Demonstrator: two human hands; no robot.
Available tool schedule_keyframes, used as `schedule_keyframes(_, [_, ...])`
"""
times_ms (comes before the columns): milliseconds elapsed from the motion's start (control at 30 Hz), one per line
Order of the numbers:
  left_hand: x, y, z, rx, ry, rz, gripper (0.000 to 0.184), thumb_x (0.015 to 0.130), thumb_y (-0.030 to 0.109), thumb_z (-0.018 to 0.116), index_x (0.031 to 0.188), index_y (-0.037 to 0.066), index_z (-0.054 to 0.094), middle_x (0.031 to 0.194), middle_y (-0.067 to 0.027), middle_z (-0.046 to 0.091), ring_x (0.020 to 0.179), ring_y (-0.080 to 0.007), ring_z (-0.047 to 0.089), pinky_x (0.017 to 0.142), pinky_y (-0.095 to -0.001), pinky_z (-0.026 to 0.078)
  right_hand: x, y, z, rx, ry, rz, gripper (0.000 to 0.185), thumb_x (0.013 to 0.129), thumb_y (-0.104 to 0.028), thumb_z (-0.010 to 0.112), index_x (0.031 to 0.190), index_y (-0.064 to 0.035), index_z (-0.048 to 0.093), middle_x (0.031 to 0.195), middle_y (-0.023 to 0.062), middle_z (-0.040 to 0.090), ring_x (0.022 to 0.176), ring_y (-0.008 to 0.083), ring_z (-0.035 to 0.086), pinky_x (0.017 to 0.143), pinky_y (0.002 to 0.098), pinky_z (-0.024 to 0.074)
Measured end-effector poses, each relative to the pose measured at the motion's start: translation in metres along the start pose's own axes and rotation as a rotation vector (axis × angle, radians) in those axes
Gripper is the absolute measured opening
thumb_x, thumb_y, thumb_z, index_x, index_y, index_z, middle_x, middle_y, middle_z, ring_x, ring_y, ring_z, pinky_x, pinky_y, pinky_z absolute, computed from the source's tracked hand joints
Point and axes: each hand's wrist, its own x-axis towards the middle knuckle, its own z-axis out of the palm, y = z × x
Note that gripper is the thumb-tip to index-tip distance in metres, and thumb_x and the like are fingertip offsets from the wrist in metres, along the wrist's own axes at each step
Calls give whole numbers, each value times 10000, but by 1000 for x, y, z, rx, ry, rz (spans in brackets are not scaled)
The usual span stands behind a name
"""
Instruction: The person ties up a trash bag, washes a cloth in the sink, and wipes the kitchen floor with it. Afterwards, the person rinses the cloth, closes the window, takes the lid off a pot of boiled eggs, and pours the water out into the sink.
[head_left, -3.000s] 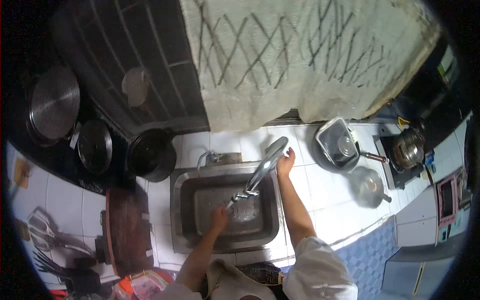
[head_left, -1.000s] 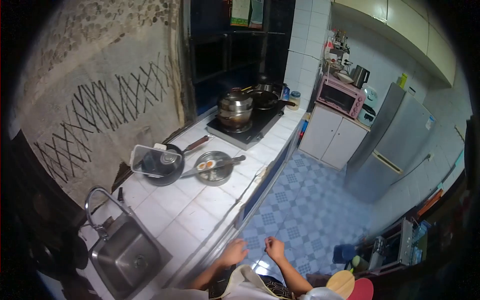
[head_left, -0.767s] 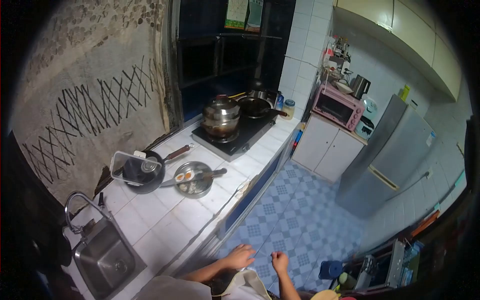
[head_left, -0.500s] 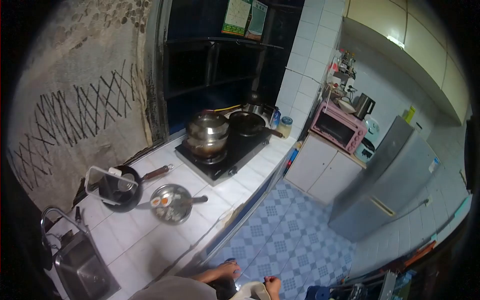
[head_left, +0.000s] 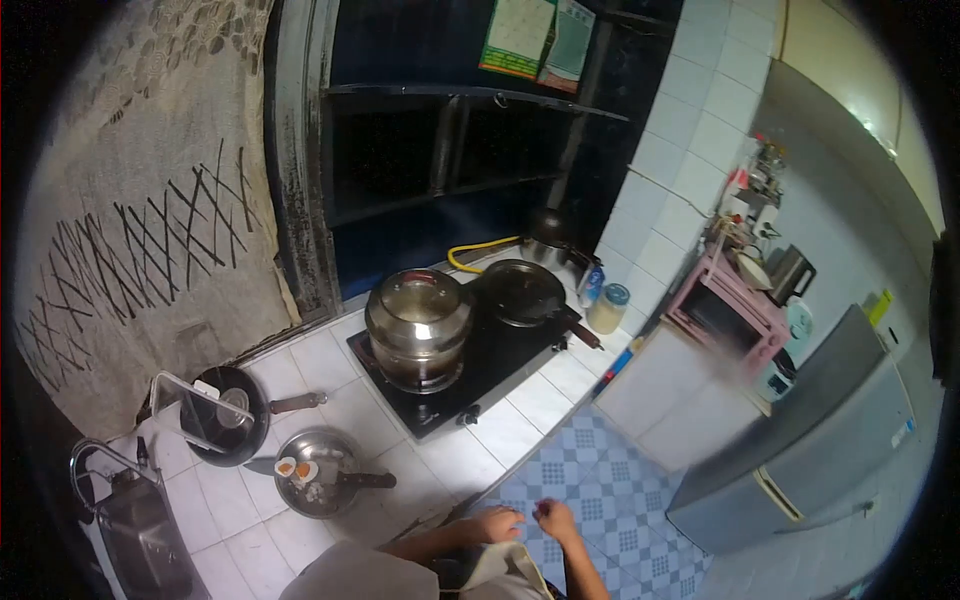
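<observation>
In front of my body, above the counter's front edge, my left hand (head_left: 497, 524) is loosely bent with its fingers reaching right. No object shows in it. Just to its right, a small gap away, my right hand (head_left: 556, 520) is raised with curled fingers; whatever they may hold is hidden. Below both hands hangs pale cloth (head_left: 500, 568) at my waist, perhaps an apron. The nearest cookware is a steel pan (head_left: 322, 497) with a dark handle on the counter, holding halved boiled eggs (head_left: 306, 472) and pale bits.
A lidded steel pot (head_left: 418, 335) and a black frying pan (head_left: 520, 292) sit on the gas stove (head_left: 440, 405). Another dark pan (head_left: 235, 445) with a clear-framed lid lies near the sink (head_left: 150, 530). A jar (head_left: 608, 308), pink oven (head_left: 728, 308) and fridge (head_left: 800, 430) stand to the right.
Both hands have risen from low near my waist and come closer to the counter edge. My view has shifted, so the stove looks nearer. The cookware stays in place.
</observation>
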Motion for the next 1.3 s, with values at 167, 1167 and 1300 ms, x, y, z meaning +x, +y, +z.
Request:
schedule_keyframes(167, [-2,-33,-21,-205,179,-266,360,764,302,509,1023,52,515,964,-160,549,899,-312,517,765,-383,416,139,-105,-60,193,60,-494,154,747,-203,534,810,-81,603,703,136,576,669,272,566,581,339,434])
schedule_keyframes(1167, [117,-62,-85,-310,875,-1241,329,771,268,527,1042,83,549,992,-148,567,899,-291,547,790,-361,426,445,-469,-199,-88,-85,-1192,248,715,-283,522,714,-53,614,741,186,589,732,341,574,657,416,445])
schedule_keyframes(1300, [120,-67,-96,-388,794,-1272,347,768,296,527,1056,103,541,1013,-138,559,908,-294,539,792,-364,422,512,-483,-196,-180,16,-1095,264,716,-289,520,731,-42,613,767,204,585,768,355,565,679,412,440])
